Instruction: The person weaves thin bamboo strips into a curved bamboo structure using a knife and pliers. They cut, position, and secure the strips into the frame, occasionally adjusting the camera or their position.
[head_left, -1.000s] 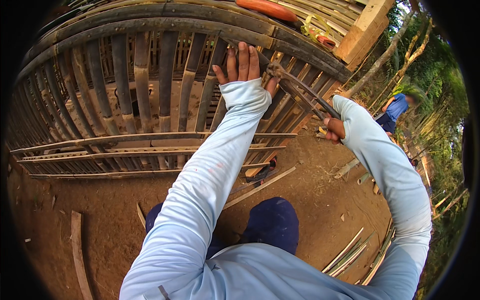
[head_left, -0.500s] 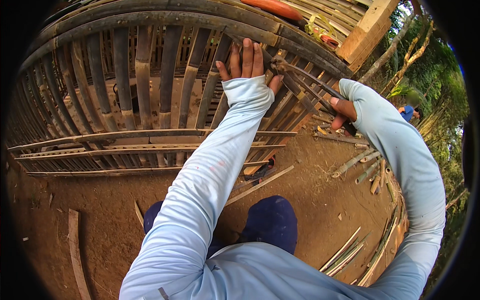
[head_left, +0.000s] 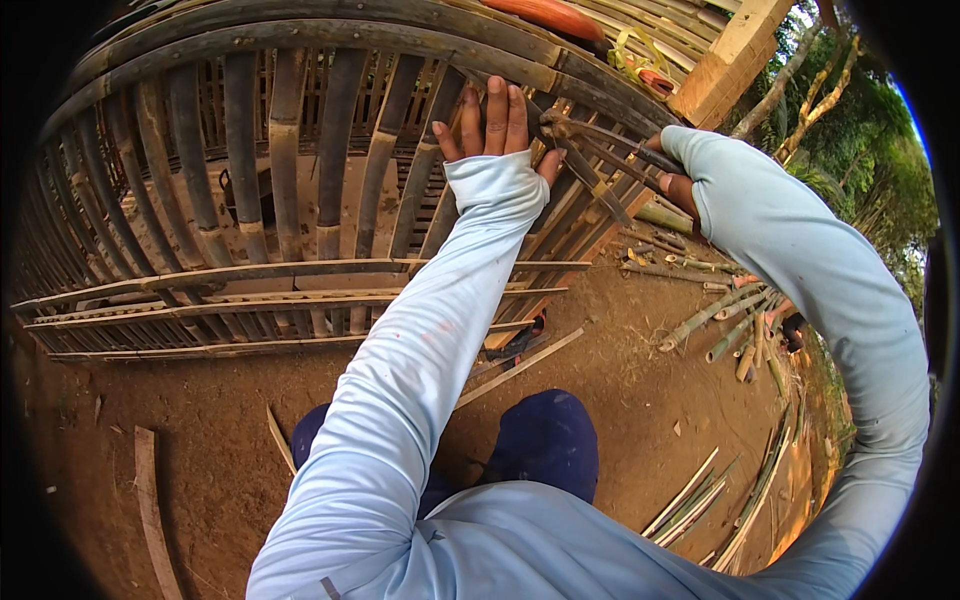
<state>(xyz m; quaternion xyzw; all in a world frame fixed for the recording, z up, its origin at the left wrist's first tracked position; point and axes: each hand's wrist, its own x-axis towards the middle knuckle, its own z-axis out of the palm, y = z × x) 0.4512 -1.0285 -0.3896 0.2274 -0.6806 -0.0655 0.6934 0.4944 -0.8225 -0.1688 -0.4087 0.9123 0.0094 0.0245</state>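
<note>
My left hand (head_left: 492,122) lies flat, fingers spread, against an upright slat of the bamboo fence (head_left: 290,170), just below its curved top rail. Its thumb points toward the jaws of a pair of long-handled metal pincers (head_left: 590,150). My right hand (head_left: 680,188) is closed on the pincer handles, to the right of the left hand. The jaws sit at the fence beside my left thumb; what they bite on is too small to tell. Both arms wear pale blue sleeves.
Long split bamboo rails (head_left: 300,275) run across the fence low down. Cut bamboo pieces (head_left: 720,320) lie on the dirt at right, thin strips (head_left: 700,495) at lower right, one strip (head_left: 150,510) at lower left. A wooden post (head_left: 735,50) stands top right. My dark-trousered knee (head_left: 545,440) is below.
My right hand has risen and moved left, bringing the pincers up to the fence beside my left thumb. My left hand has stayed flat on the slat.
</note>
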